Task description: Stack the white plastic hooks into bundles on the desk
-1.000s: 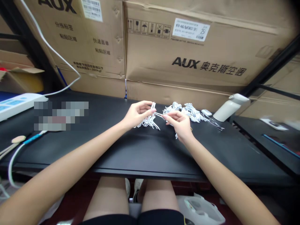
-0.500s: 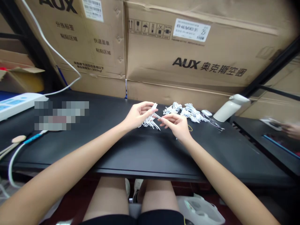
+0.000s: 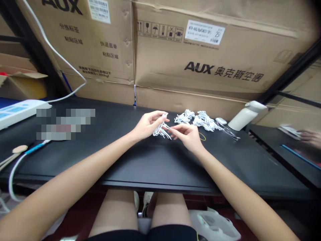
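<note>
My left hand (image 3: 147,124) is closed on a bunch of thin white ties (image 3: 160,130), holding it just above the black table (image 3: 140,160). My right hand (image 3: 187,134) pinches the right end of that same bunch with thumb and forefinger. Behind my right hand lies a loose pile of more white ties (image 3: 198,119) on the table. A thin yellow rubber band (image 3: 202,136) lies just right of my right hand.
Large AUX cardboard boxes (image 3: 200,57) stand along the table's far edge. A white bottle-like object (image 3: 247,114) lies at the right. A white power strip (image 3: 17,112) and cable (image 3: 15,164) are at the left. Another person's hand (image 3: 309,136) shows at the far right.
My right hand has moved left and down onto the bunch in my left hand; the tie it held out is now against the bunch. Another person's hand appeared at the far right.
</note>
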The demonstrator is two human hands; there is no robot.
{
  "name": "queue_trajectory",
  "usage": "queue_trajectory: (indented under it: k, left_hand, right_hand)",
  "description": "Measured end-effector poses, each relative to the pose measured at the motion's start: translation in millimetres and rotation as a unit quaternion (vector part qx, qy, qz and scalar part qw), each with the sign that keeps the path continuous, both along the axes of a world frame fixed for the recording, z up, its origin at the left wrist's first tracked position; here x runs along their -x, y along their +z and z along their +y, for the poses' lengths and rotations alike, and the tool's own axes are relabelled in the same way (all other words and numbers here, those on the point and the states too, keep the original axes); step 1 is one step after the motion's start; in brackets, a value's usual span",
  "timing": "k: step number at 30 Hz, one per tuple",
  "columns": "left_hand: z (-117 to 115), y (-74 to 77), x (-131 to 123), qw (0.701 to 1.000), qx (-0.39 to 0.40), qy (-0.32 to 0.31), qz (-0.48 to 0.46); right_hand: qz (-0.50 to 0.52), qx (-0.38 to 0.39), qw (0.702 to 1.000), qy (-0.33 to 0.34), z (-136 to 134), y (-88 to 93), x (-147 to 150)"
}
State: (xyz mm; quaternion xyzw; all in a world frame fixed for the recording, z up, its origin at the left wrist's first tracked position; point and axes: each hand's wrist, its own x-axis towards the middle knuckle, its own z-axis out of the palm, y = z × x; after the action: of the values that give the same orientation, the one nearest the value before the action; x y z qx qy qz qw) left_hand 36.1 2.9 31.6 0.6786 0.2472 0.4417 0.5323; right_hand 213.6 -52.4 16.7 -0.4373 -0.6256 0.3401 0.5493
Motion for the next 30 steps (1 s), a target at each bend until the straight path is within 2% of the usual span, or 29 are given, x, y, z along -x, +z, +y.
queue_trajectory:
  k: [13, 23, 30]
  left_hand:
    - [0.2, -1.6, -1.5, 0.999, 0.035, 0.008, 0.006]
    - [0.3, -4.0, -1.1, 0.999, 0.006, 0.018, 0.045]
    - [-0.4, -6.8, 0.6, 0.992, -0.072, 0.012, 0.107]
  right_hand:
    - [-0.022, -0.01, 1.0, 0.001, -2.6, -2.6, 2.7]
    - [-0.069, -0.013, 0.997, 0.02, -3.3, -4.1, 1.6]
    - [-0.129, -0.017, 0.991, 0.039, -3.1, -7.6, 2.0]
